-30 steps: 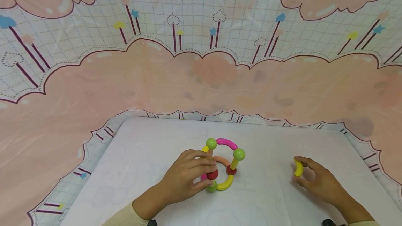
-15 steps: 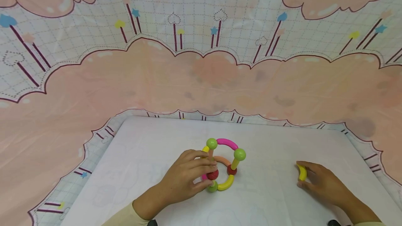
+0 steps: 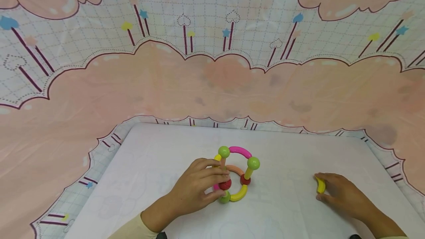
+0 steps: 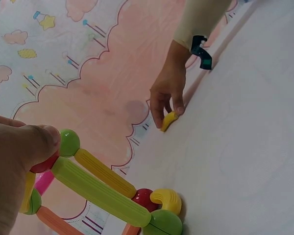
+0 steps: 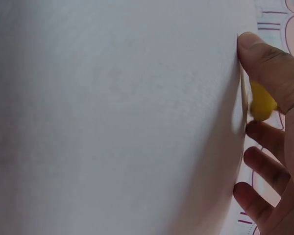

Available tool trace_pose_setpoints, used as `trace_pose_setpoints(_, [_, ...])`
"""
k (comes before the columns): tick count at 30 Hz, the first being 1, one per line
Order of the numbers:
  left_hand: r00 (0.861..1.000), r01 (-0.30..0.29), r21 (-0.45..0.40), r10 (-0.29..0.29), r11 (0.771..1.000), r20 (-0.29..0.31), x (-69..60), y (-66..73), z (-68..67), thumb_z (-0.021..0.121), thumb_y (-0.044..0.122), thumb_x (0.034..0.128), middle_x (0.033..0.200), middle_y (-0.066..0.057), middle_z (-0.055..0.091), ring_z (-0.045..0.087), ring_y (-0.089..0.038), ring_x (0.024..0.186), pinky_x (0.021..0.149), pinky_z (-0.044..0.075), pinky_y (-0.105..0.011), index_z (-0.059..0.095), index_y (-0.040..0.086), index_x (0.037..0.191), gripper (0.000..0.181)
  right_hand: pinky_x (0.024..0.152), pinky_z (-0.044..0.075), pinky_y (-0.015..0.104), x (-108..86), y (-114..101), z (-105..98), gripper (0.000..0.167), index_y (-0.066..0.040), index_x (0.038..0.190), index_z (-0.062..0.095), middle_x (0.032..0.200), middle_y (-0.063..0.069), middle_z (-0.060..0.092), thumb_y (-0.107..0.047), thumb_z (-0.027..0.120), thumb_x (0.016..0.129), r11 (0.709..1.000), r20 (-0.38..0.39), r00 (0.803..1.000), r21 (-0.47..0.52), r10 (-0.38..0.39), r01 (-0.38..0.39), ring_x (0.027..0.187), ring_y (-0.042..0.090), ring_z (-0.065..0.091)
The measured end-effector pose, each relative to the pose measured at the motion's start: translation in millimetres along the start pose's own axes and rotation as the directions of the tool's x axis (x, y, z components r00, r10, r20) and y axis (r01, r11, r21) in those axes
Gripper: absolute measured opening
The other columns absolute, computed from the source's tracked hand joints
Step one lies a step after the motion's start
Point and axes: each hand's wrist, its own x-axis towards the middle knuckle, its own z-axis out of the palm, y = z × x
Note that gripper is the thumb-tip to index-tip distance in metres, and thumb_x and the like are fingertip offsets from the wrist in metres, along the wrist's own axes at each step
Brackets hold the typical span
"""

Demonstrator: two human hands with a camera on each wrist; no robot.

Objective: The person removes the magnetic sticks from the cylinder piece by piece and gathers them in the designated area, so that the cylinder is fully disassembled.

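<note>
Near the middle of the white table stands a toy frame of colored balls and rods, with a pink curved rod (image 3: pixel 239 151), green balls (image 3: pixel 253 163) and red balls (image 3: pixel 245 179). My left hand (image 3: pixel 196 187) holds its near left side, covering part of it. In the left wrist view the thumb of that left hand (image 4: pixel 14 166) lies at a red ball, above a long green rod (image 4: pixel 100 191). Off to the right, my right hand (image 3: pixel 345 194) pinches a yellow curved rod (image 3: pixel 320 186) between thumb and fingers, low over the tabletop. The right wrist view shows this yellow curved rod (image 5: pixel 262 101) partly hidden behind the thumb.
A white tabletop (image 3: pixel 282 209) lies under both hands, with a wide gap between the toy frame and the right hand. Behind the table hangs a pink and white patterned cloth (image 3: pixel 186 87), which also shows along the table's sides.
My right hand has shifted slightly right and toward me, the yellow curved rod still pinched and lower. The left hand and toy frame look unmoved.
</note>
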Motion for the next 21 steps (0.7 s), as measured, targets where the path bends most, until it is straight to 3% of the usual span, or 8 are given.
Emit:
trace_pose_setpoints(4, [1.0,0.0,0.002,0.0,1.0,0.002,0.1,-0.1,-0.2,0.095,0.023,0.0728,0.12,0.006,0.073,0.058,-0.019,0.122,0.104,0.046,-0.04,0.077,0.015,0.115,0.047,0.098,0.046,0.051,-1.9,4.7,1.4,0.063,-0.006,0.123,0.07,0.125,0.014,0.069,-0.03,0.094,0.071,0.997,-0.065,0.995,-0.025,-0.073,0.072,0.117,0.042,0.06])
trace_pose_setpoints(8, [1.0,0.002,0.008,-0.002,1.0,0.005,0.2,-0.5,-0.5,0.095,0.024,0.0729,0.12,0.006,0.072,0.058,-0.018,0.122,0.104,0.046,-0.04,0.077,0.015,0.116,0.047,0.096,0.045,0.043,-4.8,6.0,0.6,0.063,-0.008,0.124,0.07,0.125,0.01,0.069,-0.031,0.094,0.07,0.997,-0.087,0.994,-0.036,-0.07,0.067,0.116,0.039,0.06])
trace_pose_setpoints(14, [1.0,0.004,0.007,-0.004,1.0,0.005,0.1,-0.5,0.0,0.095,0.022,0.0728,0.12,0.006,0.072,0.058,-0.019,0.122,0.104,0.046,-0.04,0.077,0.014,0.116,0.047,0.097,0.041,0.066,-4.7,3.2,-1.7,0.07,-0.006,0.13,0.066,0.131,0.019,0.064,-0.036,0.092,0.073,0.999,0.004,1.0,0.034,0.007,-0.007,0.121,0.048,0.054])
trace_pose_setpoints(21, [1.0,0.004,0.004,-0.004,1.0,-0.004,-0.6,0.1,1.5,0.095,0.022,0.0726,0.12,0.006,0.072,0.058,-0.019,0.123,0.104,0.045,-0.04,0.077,0.015,0.115,0.047,0.098,0.041,0.066,-5.6,-3.5,-0.4,0.072,-0.007,0.131,0.066,0.131,0.017,0.064,-0.038,0.092,0.072,0.998,0.002,1.0,0.065,0.026,-0.026,0.122,0.047,0.052])
